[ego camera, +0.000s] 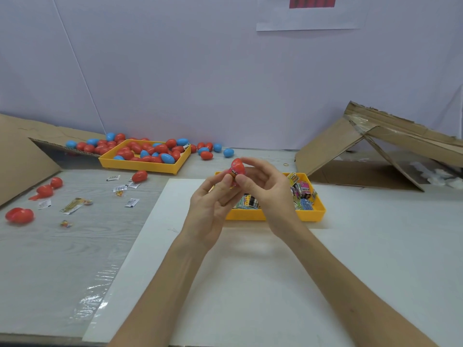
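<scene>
Bare forearms rise from the bottom edge and meet above the middle of the table. The left hand (213, 204) turns its palm up and to the right, and its thumb and curled fingers pinch the lower part of a red plastic egg (238, 167). The right hand (270, 194) comes in from the other side, thumb pressed low on the egg and forefinger arched over its top. Its other fingers hang loosely bent behind. A small printed packet (234, 173) shows at the egg's lower part, between the 2 thumbs. The egg is held in the air, just above the far left corner of a yellow rectangular plastic tray (275, 216).

That near tray holds a jumble of colourful printed packets (304, 196), too many and too mixed to count. It stands on a white flat board (250, 284) that lies on the grey wood-grain table (50, 246).

A second yellow plastic tray (140, 167) stands further back on the left, heaped with red and blue plastic eggs (160, 150). More eggs spill behind it, and about 7 lie to its right. 1 closed red egg (139, 176) lies in front of it, with red egg pieces (20, 216) and about 7 small packets (132, 202) scattered nearer the left edge.

2 brown cardboard boxes lie tipped open, 1 at the left (20, 159) and 1 at the right (330, 146).
</scene>
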Motion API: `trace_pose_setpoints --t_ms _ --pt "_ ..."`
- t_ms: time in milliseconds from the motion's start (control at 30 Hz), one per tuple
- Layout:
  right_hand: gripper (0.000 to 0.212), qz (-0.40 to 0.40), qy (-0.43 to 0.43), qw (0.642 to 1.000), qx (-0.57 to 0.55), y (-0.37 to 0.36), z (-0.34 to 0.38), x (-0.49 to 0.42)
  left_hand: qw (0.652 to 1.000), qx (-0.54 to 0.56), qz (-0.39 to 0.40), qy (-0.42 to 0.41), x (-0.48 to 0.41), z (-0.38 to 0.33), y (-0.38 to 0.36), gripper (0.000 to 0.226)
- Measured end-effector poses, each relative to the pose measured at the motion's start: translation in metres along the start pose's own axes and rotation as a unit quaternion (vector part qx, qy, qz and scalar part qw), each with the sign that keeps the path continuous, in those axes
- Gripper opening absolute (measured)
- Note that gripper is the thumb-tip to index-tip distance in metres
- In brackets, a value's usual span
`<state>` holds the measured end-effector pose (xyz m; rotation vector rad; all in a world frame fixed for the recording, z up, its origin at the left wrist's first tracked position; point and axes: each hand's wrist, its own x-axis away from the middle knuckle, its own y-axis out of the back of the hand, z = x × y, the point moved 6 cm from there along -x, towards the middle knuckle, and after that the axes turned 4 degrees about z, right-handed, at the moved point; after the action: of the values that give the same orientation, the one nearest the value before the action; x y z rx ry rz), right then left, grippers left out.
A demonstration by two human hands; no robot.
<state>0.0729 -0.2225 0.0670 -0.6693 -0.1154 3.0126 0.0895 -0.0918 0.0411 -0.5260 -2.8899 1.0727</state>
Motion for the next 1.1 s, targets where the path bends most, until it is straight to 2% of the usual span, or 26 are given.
trace_pose_setpoints --t_ms 100,267,433,567,667,867,1100 --pt "0.050 0.014 0.003 1.000 0.022 -0.001 0.003 -0.001 1.000 0.018 0.005 0.004 0.000 0.001 0.000 0.044" --pt "0.040 0.042 0.028 0.995 0.086 0.000 0.007 -0.002 0.999 0.032 0.005 0.019 0.000 0.003 0.000 0.039" --pt "0.035 0.068 0.051 0.986 0.142 0.005 0.012 -0.004 1.000 -0.014 0.009 0.014 0.001 0.000 0.000 0.031" --pt "0.029 0.079 0.045 0.990 0.110 0.009 0.013 -0.005 0.999 -0.044 0.023 -0.010 0.003 -0.004 -0.004 0.024" --pt "0.028 0.089 0.037 0.991 0.097 0.010 0.013 -0.006 0.997 -0.061 0.039 -0.018 0.004 -0.006 -0.007 0.023" --pt "0.029 0.117 0.035 0.985 0.124 0.011 0.010 -0.006 0.998 -0.060 0.031 0.004 0.003 -0.003 -0.002 0.035" --pt "0.030 0.135 0.021 0.983 0.126 0.014 0.003 -0.007 0.997 -0.065 0.021 0.027 0.001 0.001 0.001 0.036"
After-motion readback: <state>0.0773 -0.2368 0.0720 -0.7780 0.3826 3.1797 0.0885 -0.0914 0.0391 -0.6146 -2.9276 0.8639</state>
